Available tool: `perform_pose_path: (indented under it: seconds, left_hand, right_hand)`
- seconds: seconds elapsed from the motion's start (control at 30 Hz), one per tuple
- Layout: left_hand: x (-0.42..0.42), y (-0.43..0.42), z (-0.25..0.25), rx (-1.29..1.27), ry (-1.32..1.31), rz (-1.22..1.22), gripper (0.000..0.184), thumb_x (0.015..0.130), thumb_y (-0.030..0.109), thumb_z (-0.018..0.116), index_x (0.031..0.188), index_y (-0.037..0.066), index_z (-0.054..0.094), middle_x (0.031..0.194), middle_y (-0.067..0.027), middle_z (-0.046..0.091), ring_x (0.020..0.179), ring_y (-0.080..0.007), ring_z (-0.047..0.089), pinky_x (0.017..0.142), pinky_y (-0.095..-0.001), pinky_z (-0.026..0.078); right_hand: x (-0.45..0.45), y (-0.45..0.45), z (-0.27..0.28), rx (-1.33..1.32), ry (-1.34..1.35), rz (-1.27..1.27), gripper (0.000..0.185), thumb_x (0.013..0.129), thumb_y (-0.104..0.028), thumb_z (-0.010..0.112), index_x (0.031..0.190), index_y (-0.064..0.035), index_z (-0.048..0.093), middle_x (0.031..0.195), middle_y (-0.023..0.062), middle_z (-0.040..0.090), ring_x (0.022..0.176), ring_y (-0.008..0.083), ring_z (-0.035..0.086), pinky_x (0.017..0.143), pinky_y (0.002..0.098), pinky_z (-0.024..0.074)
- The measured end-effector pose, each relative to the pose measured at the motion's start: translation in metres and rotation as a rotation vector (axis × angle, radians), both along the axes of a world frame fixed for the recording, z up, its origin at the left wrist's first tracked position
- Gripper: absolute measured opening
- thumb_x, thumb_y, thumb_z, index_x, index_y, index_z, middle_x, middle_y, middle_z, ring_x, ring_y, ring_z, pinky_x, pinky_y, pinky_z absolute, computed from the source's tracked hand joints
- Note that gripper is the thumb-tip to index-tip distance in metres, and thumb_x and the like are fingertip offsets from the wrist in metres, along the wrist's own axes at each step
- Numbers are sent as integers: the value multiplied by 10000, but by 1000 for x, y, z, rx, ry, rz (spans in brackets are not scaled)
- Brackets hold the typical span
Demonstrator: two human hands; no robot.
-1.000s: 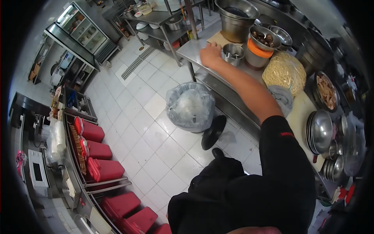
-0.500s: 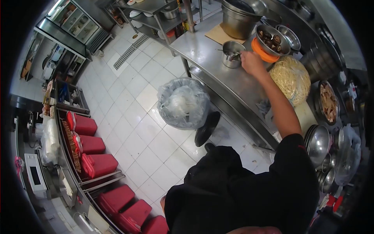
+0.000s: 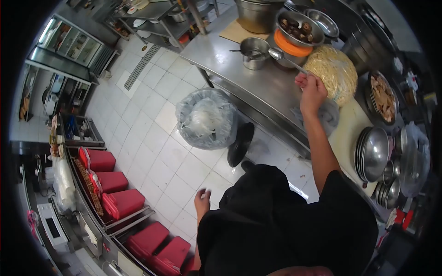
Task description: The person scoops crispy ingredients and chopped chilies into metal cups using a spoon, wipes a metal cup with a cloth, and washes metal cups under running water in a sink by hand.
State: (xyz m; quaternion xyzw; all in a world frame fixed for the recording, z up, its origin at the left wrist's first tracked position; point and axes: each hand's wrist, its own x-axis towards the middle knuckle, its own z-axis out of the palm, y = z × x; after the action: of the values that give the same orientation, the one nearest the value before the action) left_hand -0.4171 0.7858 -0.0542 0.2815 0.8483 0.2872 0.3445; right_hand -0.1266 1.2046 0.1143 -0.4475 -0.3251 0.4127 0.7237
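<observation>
My right hand (image 3: 312,92) is closed around the handle of a metal spoon (image 3: 277,54), whose bowl points left, just right of a small steel pot (image 3: 254,53). The pot stands on the steel table (image 3: 221,54) with a thin handle sticking out to its left. Right of my hand lies a clear bag of noodles (image 3: 332,73). Behind the spoon, a steel bowl of mushrooms (image 3: 297,28) rests on an orange-rimmed container (image 3: 290,44). My left hand (image 3: 202,200) hangs low over the floor, partly blurred, its fingers slightly apart and holding nothing visible.
A bin with a clear liner (image 3: 206,118) stands on the floor before the table, beside a black lid (image 3: 241,144). Stacked steel bowls (image 3: 372,154) and a pan of meat (image 3: 382,97) are at the right. Red containers (image 3: 123,203) line the left side.
My right hand has moved from the cardboard's edge past the small pot, and now holds a spoon lifted clear of it. My left hand has come into view at the lower middle.
</observation>
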Motion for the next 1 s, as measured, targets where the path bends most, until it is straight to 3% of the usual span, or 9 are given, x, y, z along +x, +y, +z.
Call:
perform_pose_path:
  seconds: [0.1, 0.17, 0.3, 0.43, 0.53, 0.63, 0.73, 0.83, 1.0]
  left_hand:
    - [48, 112, 49, 191, -2, -327, 288, 802, 207, 661, 984, -12, 615, 910, -126, 632, 804, -228, 615, 706, -297, 473]
    - [92, 177, 100, 314, 1, -629, 316, 766, 216, 690, 1000, 18, 613, 949, -170, 603, 843, -329, 588, 708, -377, 477]
    - [181, 256, 143, 719, 89, -995, 364, 765, 202, 679, 1056, 22, 556, 992, -169, 554, 904, -375, 556, 726, -412, 469]
    - [254, 316, 146, 755, 191, -900, 432, 749, 204, 689, 1095, 20, 506, 1026, -202, 523, 884, -387, 547, 736, -437, 461]
    - [282, 339, 110, 586, 317, -876, 430, 699, 205, 722, 1028, 11, 525, 934, -174, 527, 837, -377, 553, 689, -439, 466]
    - [279, 343, 95, 474, 232, -937, 356, 698, 231, 726, 913, 0, 563, 868, -154, 542, 807, -350, 562, 707, -414, 465]
    - [266, 344, 97, 334, -261, -810, 244, 795, 232, 677, 906, 30, 598, 896, -56, 601, 818, -200, 588, 733, -368, 459]
    - [260, 341, 132, 118, -1303, -485, 111, 838, 187, 642, 859, 81, 618, 852, -5, 591, 747, -104, 555, 679, -269, 434]
    - [283, 344, 120, 209, -1251, -540, 120, 811, 104, 658, 724, 77, 579, 714, 4, 560, 643, -82, 503, 591, -218, 384]
  right_hand:
    - [31, -43, 9, -117, 300, 78, 174, 827, -80, 521, 944, 47, 547, 806, 183, 620, 682, 232, 628, 644, 359, 537]
    - [57, -78, 20, -214, 419, 97, 160, 816, -78, 522, 931, 31, 540, 810, 178, 621, 710, 239, 626, 670, 357, 529]
    - [114, -143, 34, -285, 555, 40, 155, 802, -88, 527, 919, 12, 541, 832, 162, 627, 762, 224, 623, 698, 323, 511]
    - [159, -200, 26, -211, 554, 263, 279, 802, -52, 522, 1071, 18, 546, 880, 136, 635, 750, 194, 617, 691, 288, 489]
    - [147, -221, 31, -305, 439, 432, 424, 805, -17, 513, 1227, 20, 489, 881, 113, 621, 718, 172, 589, 674, 279, 464]
    - [137, -229, 23, -316, 465, 489, 414, 793, -2, 500, 1205, 24, 495, 819, 97, 600, 680, 160, 565, 631, 266, 445]
    - [138, -228, 10, -491, 239, 318, 300, 766, 4, 454, 1058, 16, 519, 684, 58, 514, 526, 110, 420, 477, 228, 320]
    - [132, -213, -4, -619, 61, 213, 203, 797, -43, 442, 976, -27, 535, 617, 13, 444, 479, 73, 322, 422, 220, 246]
    - [112, -193, -32, -659, -187, 267, 190, 925, -159, 429, 1053, -87, 550, 586, -31, 392, 434, 34, 256, 375, 208, 191]
